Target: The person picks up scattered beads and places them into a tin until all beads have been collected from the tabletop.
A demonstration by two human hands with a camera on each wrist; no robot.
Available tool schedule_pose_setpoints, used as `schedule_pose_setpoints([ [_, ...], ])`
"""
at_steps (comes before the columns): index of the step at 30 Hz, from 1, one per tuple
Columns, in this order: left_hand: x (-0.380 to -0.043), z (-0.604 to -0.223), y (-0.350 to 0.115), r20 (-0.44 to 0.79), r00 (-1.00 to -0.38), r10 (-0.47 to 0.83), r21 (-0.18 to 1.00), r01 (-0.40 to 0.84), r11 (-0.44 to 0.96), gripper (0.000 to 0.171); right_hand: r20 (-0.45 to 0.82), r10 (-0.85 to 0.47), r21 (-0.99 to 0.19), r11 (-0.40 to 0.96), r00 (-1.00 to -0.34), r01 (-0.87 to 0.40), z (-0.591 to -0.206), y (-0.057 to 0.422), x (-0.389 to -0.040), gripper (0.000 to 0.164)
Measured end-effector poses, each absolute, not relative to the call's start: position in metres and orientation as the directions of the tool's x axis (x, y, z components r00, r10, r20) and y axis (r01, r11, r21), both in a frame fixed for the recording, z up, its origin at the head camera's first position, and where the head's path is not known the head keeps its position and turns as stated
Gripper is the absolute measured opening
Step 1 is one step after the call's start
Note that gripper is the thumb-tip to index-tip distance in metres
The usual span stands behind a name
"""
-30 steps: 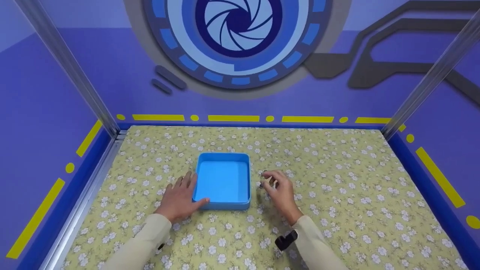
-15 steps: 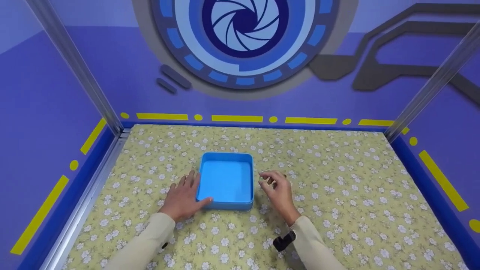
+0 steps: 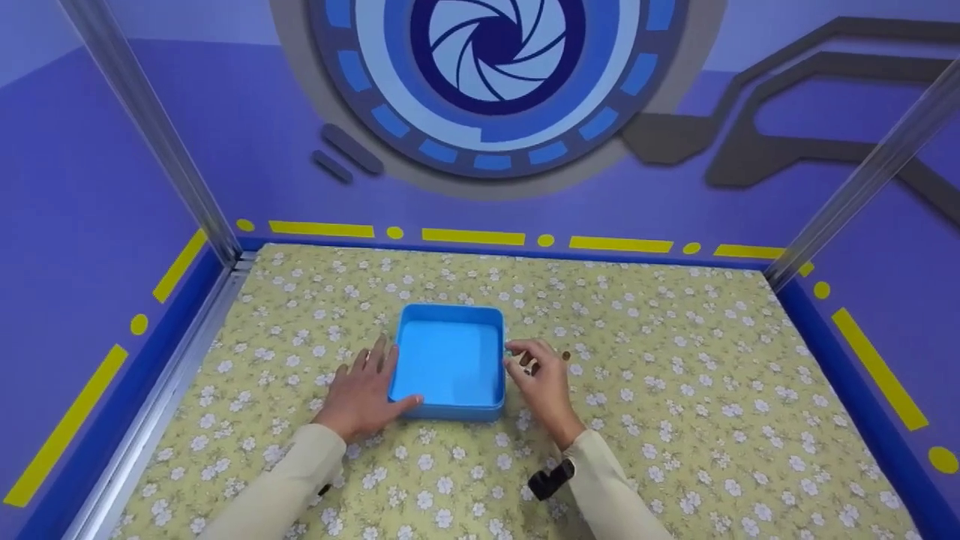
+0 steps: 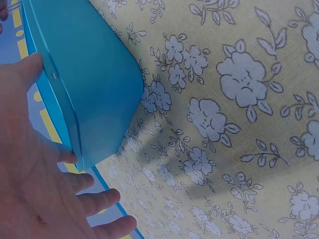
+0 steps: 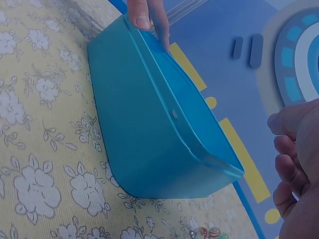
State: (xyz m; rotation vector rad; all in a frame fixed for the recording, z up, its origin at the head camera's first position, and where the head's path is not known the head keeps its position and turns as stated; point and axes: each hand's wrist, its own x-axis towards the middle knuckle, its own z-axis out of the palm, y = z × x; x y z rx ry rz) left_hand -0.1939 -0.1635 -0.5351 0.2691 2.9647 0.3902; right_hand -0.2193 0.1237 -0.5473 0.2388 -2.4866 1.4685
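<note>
A square blue box (image 3: 448,411) without a lid lies on the floral cloth in the head view. My left hand (image 3: 361,394) rests at its front left corner, fingers straight and spread, thumb on the front rim. The left wrist view shows that thumb (image 4: 31,67) over the rim. By the right wall is my right hand (image 3: 541,379), its fingers curled and its thumb near the index finger. Whether something small is between those fingertips I cannot tell. Small colored glass marbles (image 5: 212,232) lie at the bottom of the right wrist view, mostly cut off.
A pale yellow cloth with white flowers (image 3: 697,390) covers the table. Blue printed walls (image 3: 480,202) with metal posts (image 3: 862,180) enclose the back and sides. A small brown spot (image 3: 566,356) shows just right of my right hand.
My right hand has moved left, up to the box's right wall, and the brown spot has come into view behind it. My left hand stays at the box's corner. The head view shifts slightly.
</note>
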Motion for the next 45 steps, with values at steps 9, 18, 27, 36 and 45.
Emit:
schedule_pose_setpoints([
  [9,-0.193,-0.535,-0.167,-0.107,-0.971,0.212,0.267,0.177,0.947,0.099,0.284,0.006,-0.849,0.465,-0.959,-0.249,-0.549,0.117,-0.22,0.016],
  [18,-0.193,-0.534,-0.168,-0.092,-0.971,0.22,0.261,0.189,0.947,0.097,0.27,-0.007,-0.863,0.442,-0.963,-0.245,-0.548,0.113,-0.222,0.016],
  [27,-0.193,-0.533,-0.167,-0.104,-0.97,0.218,0.259,0.186,0.948,0.096,0.233,0.004,-0.873,0.442,-0.973,-0.207,-0.55,0.109,-0.227,0.017],
  [36,-0.192,-0.533,-0.166,-0.109,-0.973,0.205,0.274,0.169,0.947,0.096,0.231,-0.017,-0.877,0.43,-0.973,-0.215,-0.55,0.104,-0.23,0.015],
  [45,-0.195,-0.536,-0.166,-0.121,-0.973,0.197,0.265,0.159,0.951,0.098,0.245,-0.034,-0.866,0.442,-0.969,-0.234,-0.551,0.096,-0.232,0.017],
])
